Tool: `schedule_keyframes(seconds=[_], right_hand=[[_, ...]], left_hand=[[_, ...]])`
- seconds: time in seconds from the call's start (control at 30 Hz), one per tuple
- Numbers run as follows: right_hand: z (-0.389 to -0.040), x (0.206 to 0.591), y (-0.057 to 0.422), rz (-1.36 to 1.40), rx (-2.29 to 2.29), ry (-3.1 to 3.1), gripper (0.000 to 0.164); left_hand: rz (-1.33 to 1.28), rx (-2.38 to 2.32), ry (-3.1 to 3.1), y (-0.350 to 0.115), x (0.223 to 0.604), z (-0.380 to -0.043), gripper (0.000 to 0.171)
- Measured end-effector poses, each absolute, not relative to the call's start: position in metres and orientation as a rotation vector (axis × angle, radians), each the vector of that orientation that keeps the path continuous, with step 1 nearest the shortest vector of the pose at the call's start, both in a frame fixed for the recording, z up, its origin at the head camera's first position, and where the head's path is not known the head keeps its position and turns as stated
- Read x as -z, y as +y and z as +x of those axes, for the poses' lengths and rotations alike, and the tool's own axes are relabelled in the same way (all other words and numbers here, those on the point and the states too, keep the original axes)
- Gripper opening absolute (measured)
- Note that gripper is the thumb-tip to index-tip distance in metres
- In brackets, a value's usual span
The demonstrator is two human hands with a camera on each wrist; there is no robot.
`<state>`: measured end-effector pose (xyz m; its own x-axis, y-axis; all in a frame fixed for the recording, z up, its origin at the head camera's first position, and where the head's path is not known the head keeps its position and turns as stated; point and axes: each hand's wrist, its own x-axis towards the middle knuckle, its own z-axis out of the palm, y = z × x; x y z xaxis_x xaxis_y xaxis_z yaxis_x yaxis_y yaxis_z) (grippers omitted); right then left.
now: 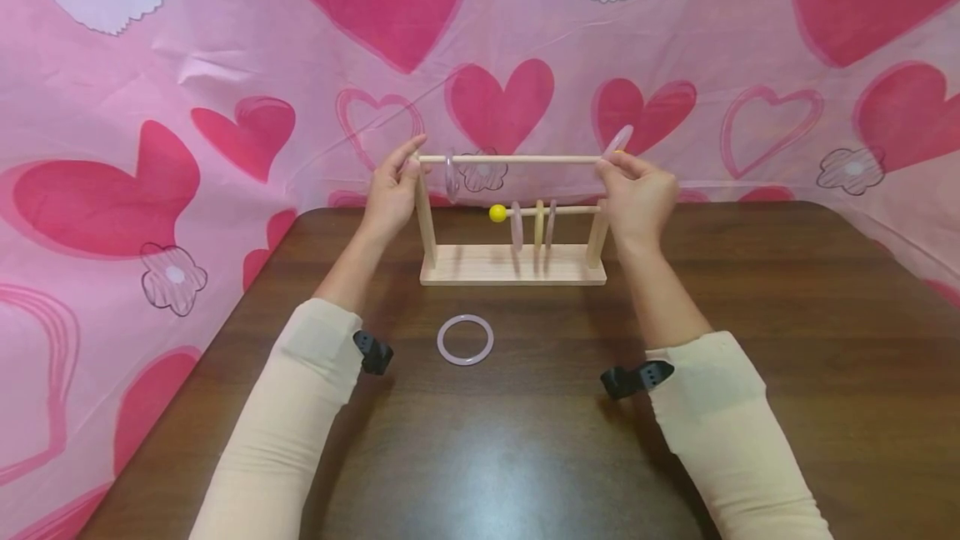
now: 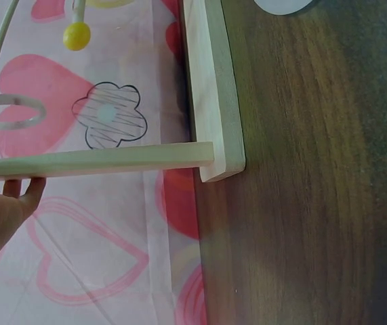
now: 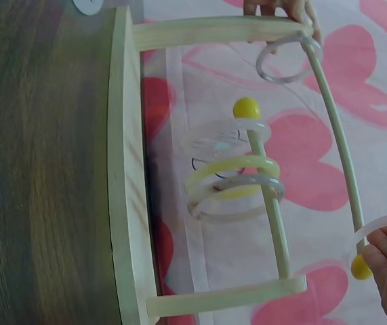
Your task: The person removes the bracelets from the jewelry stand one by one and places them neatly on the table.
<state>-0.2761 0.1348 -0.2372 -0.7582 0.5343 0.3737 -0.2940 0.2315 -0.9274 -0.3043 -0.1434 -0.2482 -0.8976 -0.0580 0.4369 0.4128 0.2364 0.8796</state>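
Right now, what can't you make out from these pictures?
- Head view: most of the yellow ball ending the upper rod, hidden behind the right hand.
- Left wrist view: part of the left hand, cut off by the left edge.
- Right wrist view: part of the held ring, covered by the right hand.

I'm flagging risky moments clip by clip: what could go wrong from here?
The ring in the right hand might snag on the yellow ball beside it. The upper rod joins only the left post, so a push at its free end could tip the rack if the left hand slackens.
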Motion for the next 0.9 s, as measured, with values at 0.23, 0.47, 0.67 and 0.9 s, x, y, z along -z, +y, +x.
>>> schedule_keyframes(seconds=[0.23,0.47,0.67,0.9], right_hand=[[-0.276,0.234,0.147,-0.256,-1.617,-1.805,0.019],[-0.274,0.232,0.15,-0.268,-1.65,-1.791,0.019],[-0.273,0.23,0.157,-0.296,-1.815,-1.668,0.023],[-0.272,0.228,0.165,-0.304,-1.932,-1.541,0.023]], left_hand=[[-0.333,1.697,-2.141,-0.143,0.249,-0.305,0.037],[-0.331,1.688,-2.145,-0.144,0.249,-0.304,0.037],[-0.322,1.692,-2.153,-0.144,0.25,-0.305,0.037],[-0.33,1.694,-2.138,-0.144,0.25,-0.306,0.037]])
